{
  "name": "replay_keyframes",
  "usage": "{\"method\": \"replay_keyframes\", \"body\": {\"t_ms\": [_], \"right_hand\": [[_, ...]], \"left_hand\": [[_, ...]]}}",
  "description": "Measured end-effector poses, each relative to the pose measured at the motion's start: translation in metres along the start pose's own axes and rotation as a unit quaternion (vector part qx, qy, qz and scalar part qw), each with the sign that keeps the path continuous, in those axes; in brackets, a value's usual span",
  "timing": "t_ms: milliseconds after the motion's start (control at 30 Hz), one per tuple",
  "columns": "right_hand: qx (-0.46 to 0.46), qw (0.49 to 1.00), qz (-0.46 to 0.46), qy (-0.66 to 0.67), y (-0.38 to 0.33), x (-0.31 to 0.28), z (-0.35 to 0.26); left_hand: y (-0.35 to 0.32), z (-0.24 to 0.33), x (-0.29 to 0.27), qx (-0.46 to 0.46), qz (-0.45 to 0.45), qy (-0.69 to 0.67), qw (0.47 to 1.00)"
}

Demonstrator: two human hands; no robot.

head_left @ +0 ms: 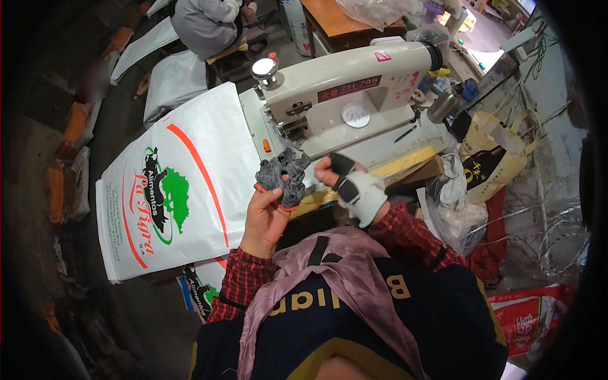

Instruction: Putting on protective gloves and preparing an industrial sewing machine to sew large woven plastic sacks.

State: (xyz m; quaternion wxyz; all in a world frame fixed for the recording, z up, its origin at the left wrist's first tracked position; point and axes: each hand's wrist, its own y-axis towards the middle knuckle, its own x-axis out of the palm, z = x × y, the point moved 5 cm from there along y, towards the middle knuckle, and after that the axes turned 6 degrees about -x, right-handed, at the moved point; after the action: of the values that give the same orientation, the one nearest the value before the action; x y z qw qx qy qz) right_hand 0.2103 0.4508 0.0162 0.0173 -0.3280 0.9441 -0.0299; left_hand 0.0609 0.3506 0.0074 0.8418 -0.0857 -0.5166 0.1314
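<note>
My left hand (261, 218) is bare and pinches a crumpled grey work glove (285, 174) with an orange cuff edge, thumb on the near side. Whether there is one glove or two in the bundle I cannot tell. Just right of it is my right hand (354, 187), in a white glove with black parts and some bare fingertips. Its fingers are curled in, and what they hold, if anything, is hidden. Both hands are in front of a cream sewing machine (348, 82). Left of them, a stack of white printed sacks (209, 126) lies beside the machine's bed.
An orange clip-like piece (266, 145) and a dark pen-like tool (405, 133) lie by the machine. To the right are a metal bottle (445, 104), a yellowish tote bag (506, 149) and a red bag (522, 320). Another person (209, 28) sits at the far left near more white sacks (177, 82).
</note>
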Motion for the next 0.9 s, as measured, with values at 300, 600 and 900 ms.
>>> {"method": "replay_keyframes", "body": {"t_ms": [300, 600, 900], "right_hand": [[0.028, 0.989, -0.015, -0.142, -0.008, 0.013, -0.005], [0.034, 0.995, -0.049, -0.079, 0.000, 0.020, 0.001], [-0.153, 0.983, -0.062, -0.084, -0.005, 0.015, 0.024]], "left_hand": [[0.002, -0.007, 0.010, -0.003, 0.006, 0.089, 0.996], [0.001, -0.010, -0.001, -0.012, 0.053, 0.169, 0.984], [-0.002, -0.010, -0.005, -0.010, 0.067, 0.150, 0.986]]}}
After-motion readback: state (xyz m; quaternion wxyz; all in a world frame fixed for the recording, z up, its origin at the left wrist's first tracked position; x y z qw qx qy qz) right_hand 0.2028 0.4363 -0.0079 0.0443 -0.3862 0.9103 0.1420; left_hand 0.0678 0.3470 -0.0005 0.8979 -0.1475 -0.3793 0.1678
